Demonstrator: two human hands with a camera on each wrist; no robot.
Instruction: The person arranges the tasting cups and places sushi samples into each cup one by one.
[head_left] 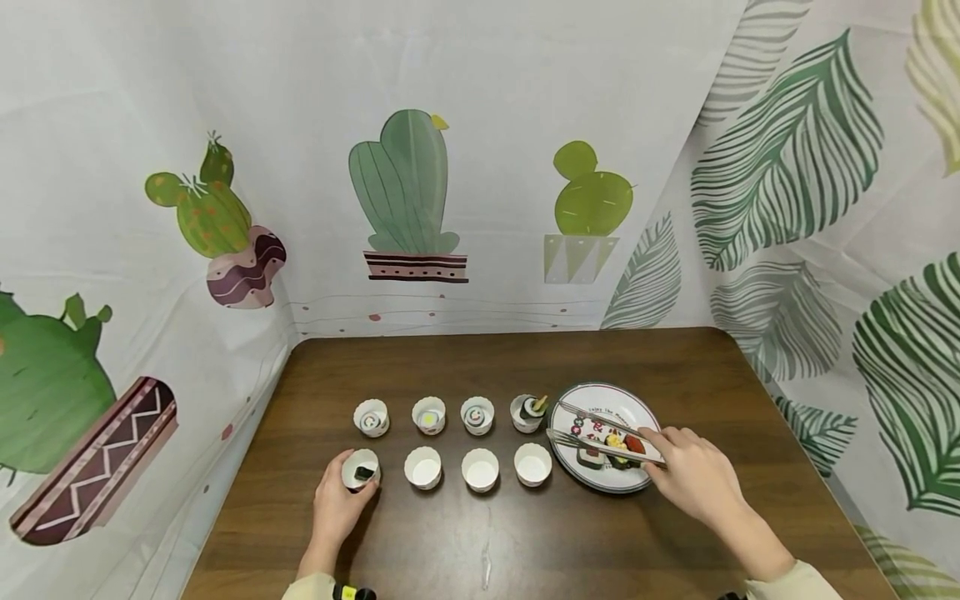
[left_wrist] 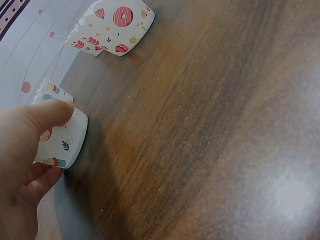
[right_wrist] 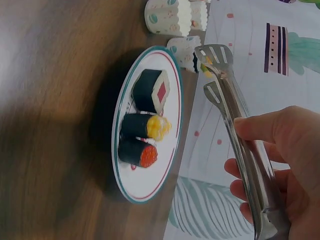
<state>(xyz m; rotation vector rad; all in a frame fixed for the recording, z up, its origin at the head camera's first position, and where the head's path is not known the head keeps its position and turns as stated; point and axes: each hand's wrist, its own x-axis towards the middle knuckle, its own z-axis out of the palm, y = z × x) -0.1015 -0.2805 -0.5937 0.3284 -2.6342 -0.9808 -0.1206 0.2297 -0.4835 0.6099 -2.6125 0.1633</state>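
My left hand (head_left: pixel 337 500) grips a white paper cup (head_left: pixel 361 467) at the near left, thumb and fingers round its wall; a dark piece shows inside. In the left wrist view the thumb presses the cup's printed side (left_wrist: pixel 62 137). Metal tongs (right_wrist: pixel 240 135) are held in my right hand (head_left: pixel 693 471), their slotted tips apart with nothing between them, above the plate (head_left: pixel 600 393). Three sushi pieces lie on that plate: one with a pink centre (right_wrist: pixel 151 90), one with a yellow topping (right_wrist: pixel 146 126), one with an orange-red topping (right_wrist: pixel 138 153).
Beside the held cup, the near row has three empty cups, such as this cup (head_left: pixel 423 468). Behind stands a row of cups holding sushi rolls, from the left cup (head_left: pixel 371 418) to the right cup (head_left: pixel 527 414). A patterned cloth (head_left: pixel 495 167) hangs behind the brown table (head_left: pixel 420 550).
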